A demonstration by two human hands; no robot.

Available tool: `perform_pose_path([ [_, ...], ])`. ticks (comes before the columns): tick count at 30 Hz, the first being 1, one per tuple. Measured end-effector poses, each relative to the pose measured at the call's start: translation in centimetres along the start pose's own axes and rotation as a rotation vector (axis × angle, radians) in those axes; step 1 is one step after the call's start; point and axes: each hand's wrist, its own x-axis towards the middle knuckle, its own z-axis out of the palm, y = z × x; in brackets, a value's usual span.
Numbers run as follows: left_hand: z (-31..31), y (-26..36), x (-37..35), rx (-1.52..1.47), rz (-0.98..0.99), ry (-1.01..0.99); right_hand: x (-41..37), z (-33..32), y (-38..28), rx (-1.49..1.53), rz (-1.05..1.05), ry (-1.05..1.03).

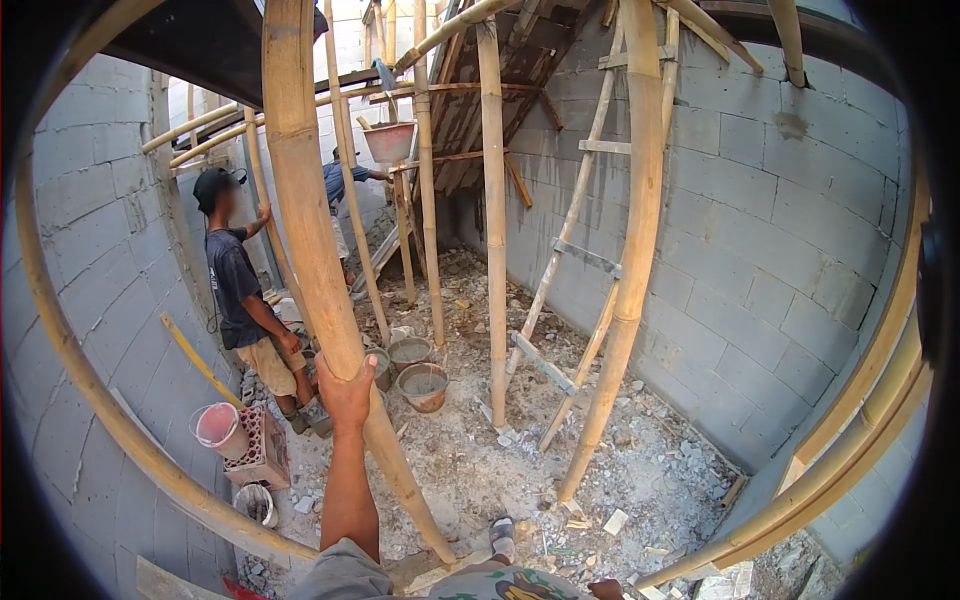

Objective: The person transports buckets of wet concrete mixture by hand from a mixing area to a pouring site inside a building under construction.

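Left hand [346,388]: grip wrapped tight around the leaning bamboo pole [308,200], at its lower half. Right hand out of view. Bucket [424,387] just right of pole; co-worker [240,290] left of it.

Head view, fisheye, high among bamboo poles [305,200], facing down, floor [640,460] well below

Unplastered grey concrete-block walls [780,230] on left, back and right. Dirt floor [660,470] strewn with grey rubble and mortar crumbs. Rough wooden ladder [585,258] rises from mid-floor and leans towards the right wall. Upright bamboo props [494,220] stand mid-floor under dark plank stair formwork [530,70]. Daylight comes in through a bright opening [352,45] at top back.
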Motion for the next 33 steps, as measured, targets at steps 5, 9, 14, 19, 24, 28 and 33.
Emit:
perform_pose_path([
  [5, 0.1, -0.6, 0.1, -0.029, 0.012, 0.029, 0.0, 0.8, 0.1, 0.016, 0.016, 0.004],
  [9, 0.0, 0.1, 0.1, -0.045, 0.002, 0.014, 0.1, 1.1, 0.3, 0.025, 0.02, 0.002],
  [14, 0.0, 0.7, 0.0, -0.062, -0.008, 0.015, -0.1, 1.2, 0.4, 0.039, 0.026, 0.008],
  [19, 0.0, 0.0, 0.1, -0.025, 0.035, 0.025, -0.5, 1.3, 0.4, 0.071, 0.035, 0.014],
  [24, 0.1, -0.2, 0.1, -0.084, 0.037, 0.008, -0.6, 2.2, 1.0, 0.082, 0.043, 0.021],
  [28, 0.0, 1.1, 0.0, -0.045, -0.001, 0.012, 0.4, 4.0, 2.5, 0.062, 0.035, 0.047],
  [33, 0.2, 0.3, 0.0, -0.045, -0.01, 0.02, -0.1, 4.3, 3.0, 0.049, -0.001, 0.002],
])
